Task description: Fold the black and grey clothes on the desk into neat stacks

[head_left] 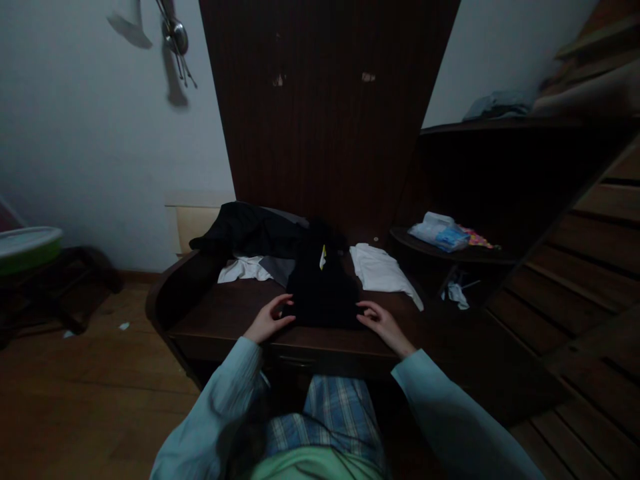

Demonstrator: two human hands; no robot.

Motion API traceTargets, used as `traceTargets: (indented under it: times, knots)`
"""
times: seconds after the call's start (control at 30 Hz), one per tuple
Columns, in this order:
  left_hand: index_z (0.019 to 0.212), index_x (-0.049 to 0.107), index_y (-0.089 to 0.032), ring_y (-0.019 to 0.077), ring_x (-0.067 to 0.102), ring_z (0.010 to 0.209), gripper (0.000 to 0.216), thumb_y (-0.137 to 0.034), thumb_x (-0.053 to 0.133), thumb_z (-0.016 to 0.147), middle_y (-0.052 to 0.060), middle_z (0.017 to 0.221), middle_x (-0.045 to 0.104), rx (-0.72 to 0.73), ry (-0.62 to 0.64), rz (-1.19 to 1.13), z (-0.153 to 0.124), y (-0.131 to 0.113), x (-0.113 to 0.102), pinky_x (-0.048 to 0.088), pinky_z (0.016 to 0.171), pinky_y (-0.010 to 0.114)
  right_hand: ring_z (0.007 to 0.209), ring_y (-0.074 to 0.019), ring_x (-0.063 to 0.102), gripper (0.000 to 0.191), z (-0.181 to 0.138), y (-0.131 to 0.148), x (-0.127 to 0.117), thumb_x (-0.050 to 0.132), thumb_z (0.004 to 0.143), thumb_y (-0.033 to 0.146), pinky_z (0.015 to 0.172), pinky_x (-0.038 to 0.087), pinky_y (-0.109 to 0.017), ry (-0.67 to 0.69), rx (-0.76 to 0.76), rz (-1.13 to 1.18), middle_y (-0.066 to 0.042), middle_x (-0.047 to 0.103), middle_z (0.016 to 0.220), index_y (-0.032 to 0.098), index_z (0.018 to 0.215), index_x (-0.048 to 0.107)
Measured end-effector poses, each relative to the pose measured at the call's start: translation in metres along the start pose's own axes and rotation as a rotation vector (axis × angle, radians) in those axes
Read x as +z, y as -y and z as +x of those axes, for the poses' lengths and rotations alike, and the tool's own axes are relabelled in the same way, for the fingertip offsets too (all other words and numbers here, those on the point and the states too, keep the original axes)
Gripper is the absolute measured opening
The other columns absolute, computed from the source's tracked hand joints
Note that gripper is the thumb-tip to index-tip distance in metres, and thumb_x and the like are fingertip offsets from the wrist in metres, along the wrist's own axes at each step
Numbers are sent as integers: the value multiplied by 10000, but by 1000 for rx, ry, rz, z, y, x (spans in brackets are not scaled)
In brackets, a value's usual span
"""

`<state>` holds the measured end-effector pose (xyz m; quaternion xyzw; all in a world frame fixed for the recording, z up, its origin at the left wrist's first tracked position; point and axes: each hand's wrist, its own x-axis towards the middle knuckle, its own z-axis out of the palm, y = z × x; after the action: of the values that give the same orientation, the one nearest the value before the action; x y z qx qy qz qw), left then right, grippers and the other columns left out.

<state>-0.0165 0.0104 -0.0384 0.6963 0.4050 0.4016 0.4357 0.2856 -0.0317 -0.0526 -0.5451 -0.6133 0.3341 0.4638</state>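
Observation:
A black garment (323, 293) with a small yellow-white tag lies folded on the dark wooden desk (220, 317) in front of me. My left hand (269, 320) pinches its near left corner, fingers curled on the cloth. On the other side, my right hand (383, 325) grips the near right corner in the same way. Both arms wear pale blue sleeves.
A heap of dark and white clothes (250, 240) lies at the desk's back left. A folded white garment (380, 270) sits to the right. Plastic packets (443, 233) rest on a side shelf. A wooden stair rises at the right, and a green-rimmed basin (27, 247) stands at the left.

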Motion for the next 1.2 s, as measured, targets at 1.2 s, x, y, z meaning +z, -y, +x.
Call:
traceTargets:
  times: [1.2]
  knots:
    - [1097,543,-175,224,401,1152,431,-119,476,675,101,1247,442,178,221,633,-12,-13,-9,317,984,358,1085,-210,467,340,-39,32,-14,504,763,388,927,361,-370,127,-260,-451,-63,534,1169,244,1064,569]
